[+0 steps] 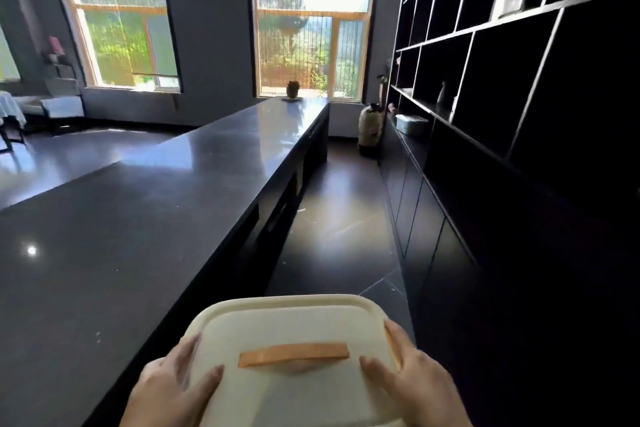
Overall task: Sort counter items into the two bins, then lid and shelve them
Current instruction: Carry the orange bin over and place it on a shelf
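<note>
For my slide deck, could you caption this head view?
Both hands, left hand and right hand, carry a cream lidded plastic bin between dark counter and black shelving.

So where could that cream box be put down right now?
The dark counter to the left is bare up to the small pot at its far end. The shelf ledge on the right holds a pale bin.
</note>
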